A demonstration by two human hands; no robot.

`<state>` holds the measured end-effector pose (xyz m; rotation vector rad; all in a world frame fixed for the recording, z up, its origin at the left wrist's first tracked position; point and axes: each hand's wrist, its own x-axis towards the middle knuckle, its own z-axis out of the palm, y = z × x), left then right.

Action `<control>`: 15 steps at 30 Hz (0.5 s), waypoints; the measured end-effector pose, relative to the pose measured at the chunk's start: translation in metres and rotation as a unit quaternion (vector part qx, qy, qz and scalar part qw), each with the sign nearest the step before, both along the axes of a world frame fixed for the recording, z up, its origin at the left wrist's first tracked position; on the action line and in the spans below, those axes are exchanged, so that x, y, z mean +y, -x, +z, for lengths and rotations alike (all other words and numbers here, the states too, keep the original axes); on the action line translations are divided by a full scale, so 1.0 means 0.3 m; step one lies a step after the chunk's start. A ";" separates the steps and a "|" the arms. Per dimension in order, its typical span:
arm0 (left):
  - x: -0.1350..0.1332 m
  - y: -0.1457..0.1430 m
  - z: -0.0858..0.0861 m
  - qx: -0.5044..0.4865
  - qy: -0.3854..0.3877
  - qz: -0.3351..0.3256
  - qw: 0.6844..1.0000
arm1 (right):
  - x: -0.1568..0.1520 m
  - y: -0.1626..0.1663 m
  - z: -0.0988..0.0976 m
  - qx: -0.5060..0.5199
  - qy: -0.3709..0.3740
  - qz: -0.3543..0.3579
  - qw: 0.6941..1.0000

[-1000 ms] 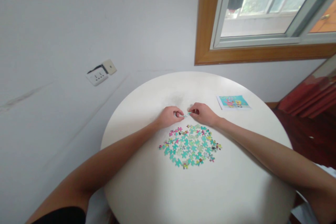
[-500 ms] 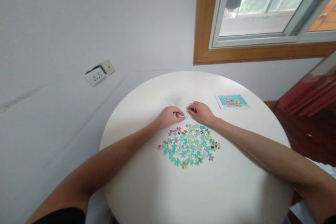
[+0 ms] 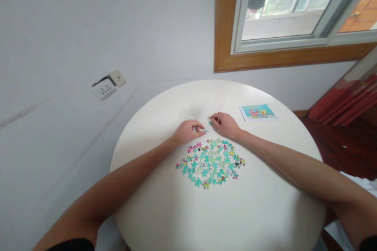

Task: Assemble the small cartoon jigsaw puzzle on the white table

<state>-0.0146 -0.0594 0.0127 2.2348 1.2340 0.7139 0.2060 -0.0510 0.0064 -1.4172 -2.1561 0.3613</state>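
Fingertips of the right hand (image 3: 226, 125) have shifted slightly toward the far side, so they now sit a little beyond those of the left hand (image 3: 188, 131); one second ago the two were nearly level and their pieces met between them. The whole scene has also slid a little leftward in view.

Thumb and fingers of the left hand are pinched nearly together at the tips, leaving a small loop behind them, and they have hold of a small pale-blue jigsaw piece (image 3: 206, 130). On the right hand, the bent fingers and thumb come close together around a small teal-green jigsaw piece (image 3: 210, 122); how firmly it is gripped I cannot tell. These two pieces are just beside each other, over the far half of a round white table (image 3: 235, 211).

Near both hands, on their near side, lies a loose spread of teal, pale-green, pink and yellow jigsaw pieces (image 3: 210, 160). Right of the right hand and farther off, a rectangular teal picture card with pink and yellow figures (image 3: 258, 112) lies flat on the tabletop. Beyond, a brown wooden window frame (image 3: 282, 60) is at far right, and a white wall socket (image 3: 103, 88) at left.
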 end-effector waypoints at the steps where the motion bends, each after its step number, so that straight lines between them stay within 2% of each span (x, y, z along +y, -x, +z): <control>1: -0.005 0.002 0.009 -0.002 0.001 0.000 1.000 | 0.002 -0.001 -0.002 0.009 0.001 0.000 1.000; 4: -0.039 0.005 0.060 -0.004 -0.012 -0.045 0.999 | 0.005 -0.005 -0.008 0.022 -0.001 0.005 1.000; 9: -0.147 -0.014 0.157 0.023 -0.019 -0.257 0.966 | 0.009 -0.006 -0.014 0.025 -0.019 0.013 0.999; 12: -0.195 -0.038 0.168 0.051 -0.014 -0.306 0.951 | 0.011 -0.006 -0.014 0.020 -0.019 0.016 0.999; 15: -0.220 -0.065 0.150 0.057 -0.017 -0.311 0.949 | 0.013 -0.005 -0.011 0.010 -0.017 0.016 1.000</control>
